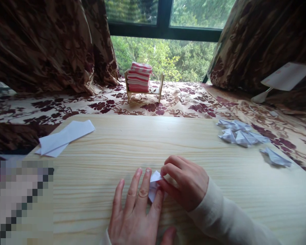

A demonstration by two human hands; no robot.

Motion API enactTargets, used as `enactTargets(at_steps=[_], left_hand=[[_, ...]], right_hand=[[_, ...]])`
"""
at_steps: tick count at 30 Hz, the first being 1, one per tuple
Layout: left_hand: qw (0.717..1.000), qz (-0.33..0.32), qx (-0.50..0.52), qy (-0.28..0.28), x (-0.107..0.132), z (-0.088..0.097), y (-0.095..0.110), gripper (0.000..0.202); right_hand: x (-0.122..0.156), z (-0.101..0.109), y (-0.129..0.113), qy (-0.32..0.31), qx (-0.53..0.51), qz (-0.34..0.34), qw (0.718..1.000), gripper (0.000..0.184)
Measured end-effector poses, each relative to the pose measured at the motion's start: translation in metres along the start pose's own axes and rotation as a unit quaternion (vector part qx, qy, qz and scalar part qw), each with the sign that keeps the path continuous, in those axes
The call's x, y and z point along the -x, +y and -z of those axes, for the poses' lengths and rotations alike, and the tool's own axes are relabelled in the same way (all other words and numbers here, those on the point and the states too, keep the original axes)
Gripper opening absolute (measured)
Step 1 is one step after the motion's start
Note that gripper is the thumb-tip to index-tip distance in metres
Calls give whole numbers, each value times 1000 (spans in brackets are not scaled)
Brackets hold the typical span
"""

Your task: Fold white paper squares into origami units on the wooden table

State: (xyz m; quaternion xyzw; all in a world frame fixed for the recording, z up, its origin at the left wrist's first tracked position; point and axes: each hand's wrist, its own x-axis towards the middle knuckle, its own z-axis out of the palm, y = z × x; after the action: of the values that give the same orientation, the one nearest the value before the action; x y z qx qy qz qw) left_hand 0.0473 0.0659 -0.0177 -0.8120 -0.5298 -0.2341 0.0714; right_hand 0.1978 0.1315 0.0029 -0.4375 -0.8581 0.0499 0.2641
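Observation:
A small piece of white folded paper (156, 176) lies on the wooden table between my two hands. My left hand (139, 211) is spread flat over it, its index finger pressing on the paper and the other fingers stretched out on the tabletop. From the right, my right hand (185, 182) pinches the paper's upper right edge between thumb and fingertips. Both hands cover part of the paper, so its full shape is hidden.
Flat white paper strips (66, 137) overlap at the table's (153, 136) far left. Several folded paper pieces (241, 132) are heaped at the far right, with a single folded piece (276, 157) nearer. Beyond stands a small wooden rack (161, 89) holding striped cloths (139, 77).

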Motion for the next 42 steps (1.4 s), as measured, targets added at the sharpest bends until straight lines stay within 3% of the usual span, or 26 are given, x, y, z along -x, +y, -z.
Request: enactTargets(at_steps=[5, 10, 19, 30, 42], left_hand=[[999, -40, 8, -1, -4, 5, -1, 50], [1000, -19, 17, 2, -3, 5, -2, 47], [1000, 3, 13, -2, 0, 7, -2, 50], [1000, -23, -2, -12, 0, 6, 0, 47], [999, -9, 31, -37, -7, 17, -2, 45]], right_hand=[[1, 0, 4, -39, 2, -8, 999, 11], [7, 3, 7, -4, -47, -8, 999, 17], [11, 4, 8, 3, -44, 3, 999, 17], [8, 8, 3, 9, -49, 33, 998, 15], [8, -2, 1, 25, -12, 77, 997, 18]])
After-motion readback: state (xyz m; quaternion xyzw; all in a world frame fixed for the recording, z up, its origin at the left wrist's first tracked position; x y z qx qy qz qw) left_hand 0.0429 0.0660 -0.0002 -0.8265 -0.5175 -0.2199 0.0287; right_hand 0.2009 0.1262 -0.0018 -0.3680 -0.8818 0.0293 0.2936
